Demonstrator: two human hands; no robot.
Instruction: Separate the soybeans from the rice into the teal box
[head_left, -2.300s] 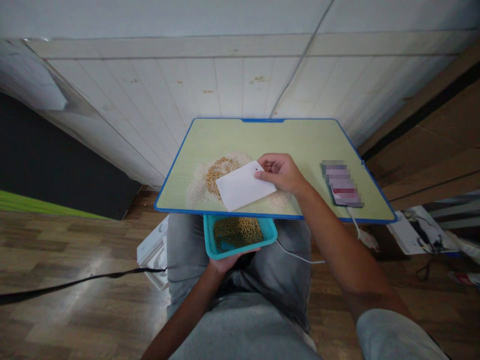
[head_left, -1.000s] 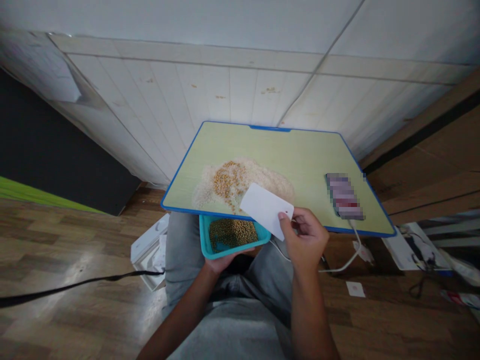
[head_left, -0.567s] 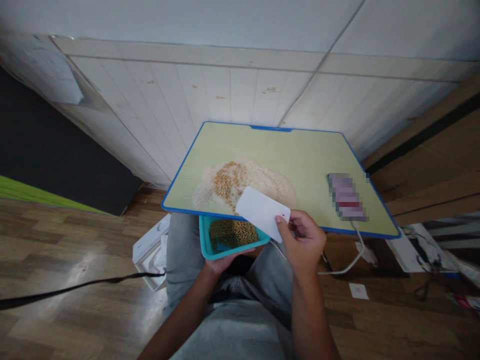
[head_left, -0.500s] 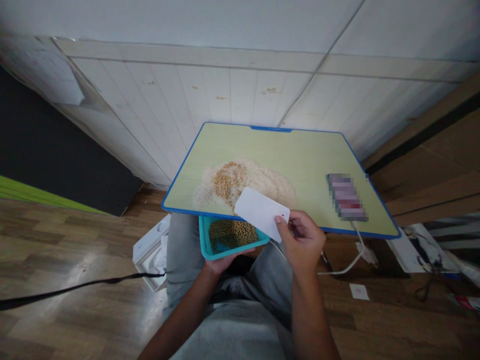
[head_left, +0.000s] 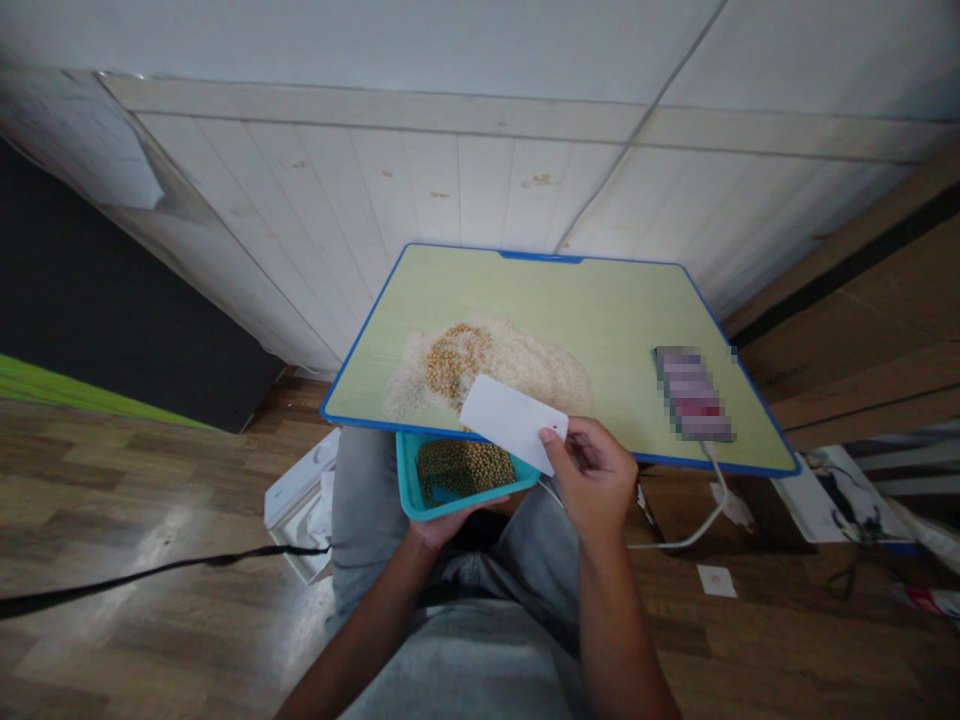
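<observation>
The card (head_left: 510,420) is pinched at one corner between thumb and bent fingers of the right hand (head_left: 600,478); it is tilted across the table's near edge, its far end beside the loose beans (head_left: 448,360) and rice (head_left: 551,372). The box (head_left: 457,506), partly filled with darker beans (head_left: 484,463), is borne from below by the left hand (head_left: 441,526), just under the table (head_left: 600,310); how far that hand is opened cannot be told, its fingers being mostly hidden. Spillage is judged the main risk: if grains were pushed over the edge where the box does not reach, they would be lost to lap or floor. Rice could be carried along with beans, since the two lie mixed. The box could be tipped by uneven support, and the card, held only at a corner, could be twisted loose.
</observation>
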